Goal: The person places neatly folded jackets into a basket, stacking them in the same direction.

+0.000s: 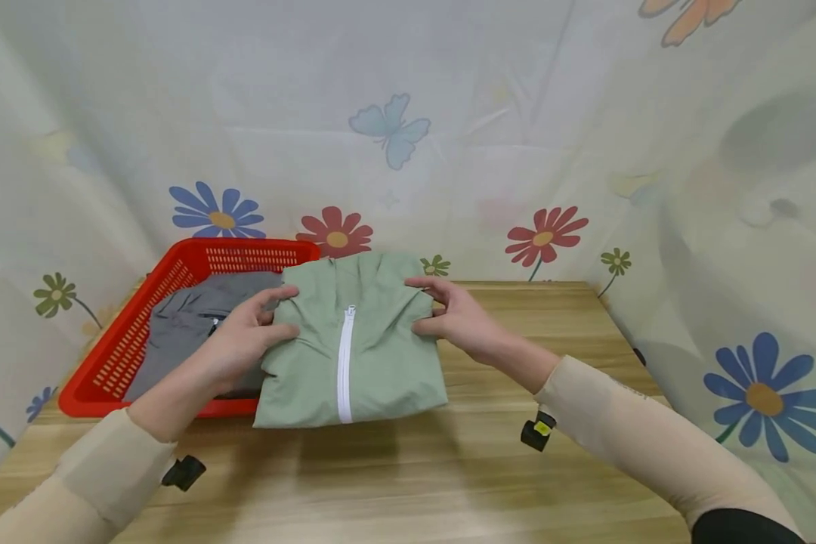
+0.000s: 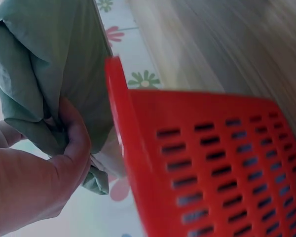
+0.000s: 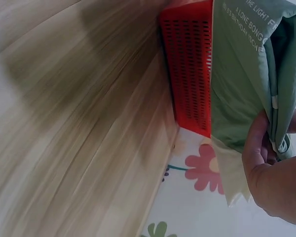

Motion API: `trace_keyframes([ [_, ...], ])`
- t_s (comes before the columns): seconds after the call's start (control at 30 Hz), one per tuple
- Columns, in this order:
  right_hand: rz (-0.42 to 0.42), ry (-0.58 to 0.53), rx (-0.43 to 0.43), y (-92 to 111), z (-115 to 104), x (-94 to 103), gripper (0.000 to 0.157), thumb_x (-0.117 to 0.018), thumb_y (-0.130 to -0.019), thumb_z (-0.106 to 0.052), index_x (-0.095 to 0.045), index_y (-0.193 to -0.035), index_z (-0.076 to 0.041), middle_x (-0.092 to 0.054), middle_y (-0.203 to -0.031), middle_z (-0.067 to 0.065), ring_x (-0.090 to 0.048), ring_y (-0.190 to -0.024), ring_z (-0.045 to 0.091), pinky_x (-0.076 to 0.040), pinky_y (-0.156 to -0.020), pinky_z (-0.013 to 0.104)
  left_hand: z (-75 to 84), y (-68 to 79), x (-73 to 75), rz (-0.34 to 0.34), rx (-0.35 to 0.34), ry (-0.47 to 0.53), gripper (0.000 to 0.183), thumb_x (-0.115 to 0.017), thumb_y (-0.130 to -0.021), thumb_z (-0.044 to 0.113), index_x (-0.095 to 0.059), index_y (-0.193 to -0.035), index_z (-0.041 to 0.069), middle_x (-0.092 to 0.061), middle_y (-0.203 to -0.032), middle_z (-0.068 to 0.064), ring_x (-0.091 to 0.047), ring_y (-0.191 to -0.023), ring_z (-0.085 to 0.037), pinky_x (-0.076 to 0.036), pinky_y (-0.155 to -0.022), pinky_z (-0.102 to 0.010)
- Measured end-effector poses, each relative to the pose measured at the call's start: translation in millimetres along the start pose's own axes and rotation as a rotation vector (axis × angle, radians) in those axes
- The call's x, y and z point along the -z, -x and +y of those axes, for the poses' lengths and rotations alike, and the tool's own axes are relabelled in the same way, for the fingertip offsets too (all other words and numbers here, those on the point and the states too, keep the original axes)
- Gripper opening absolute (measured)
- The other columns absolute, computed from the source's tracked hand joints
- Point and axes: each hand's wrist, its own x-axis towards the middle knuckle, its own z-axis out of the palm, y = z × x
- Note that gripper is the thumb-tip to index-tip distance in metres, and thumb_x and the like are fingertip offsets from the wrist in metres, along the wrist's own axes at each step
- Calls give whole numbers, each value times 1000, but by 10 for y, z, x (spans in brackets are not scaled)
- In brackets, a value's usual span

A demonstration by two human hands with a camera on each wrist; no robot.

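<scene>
A folded pale green zip jacket [image 1: 387,363] with a white zipper hangs above the table, its left part overlapping the basket's right side in the head view. My left hand [image 1: 245,336] pinches its left edge, thumb on one face and fingers on the other. On the opposite edge my right hand [image 1: 459,317] grips the folded layers the same way. White lettering shows on the jacket's underside [image 3: 237,84] in the right wrist view. A grey folded garment [image 1: 190,325] with a small zipper lies inside the red basket [image 1: 109,378], left of the green one.
The basket is slatted plastic and stands on the left of the wooden table [image 1: 544,468]. Its perforated wall [image 2: 212,163] rises close beside my left hand. A curtain [image 1: 449,174] printed with flowers and butterflies hangs behind the table.
</scene>
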Motion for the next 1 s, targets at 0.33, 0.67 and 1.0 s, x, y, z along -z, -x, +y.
trace_keyframes([
  [0.33,15,-8,-12,-150,-10,-168,69,-67,-89,11,-45,-151,-10,-43,-154,7,-60,-119,33,-56,-89,42,-1,2,211,-8,23,-37,75,-61,-102,12,-20,-164,13,-42,-150,-28,-53,-121,-37,-57,-88,-34],
  [0.67,12,17,-2,-349,-94,-359,67,-68,-89,11,-48,-149,-12,-45,-152,8,-61,-117,31,-57,-85,40,33,26,561,-36,7,-122,77,-65,-102,17,-21,-164,13,-45,-144,-28,-55,-118,-36,-58,-86,-34],
  [1.0,5,-15,48,-591,-60,-586,67,-66,-86,12,-48,-148,-7,-50,-143,14,-58,-105,25,-54,-74,32,-85,-11,930,-61,1,-184,77,-67,-101,18,-23,-162,9,-49,-139,-27,-63,-105,-28,-59,-82,-37],
])
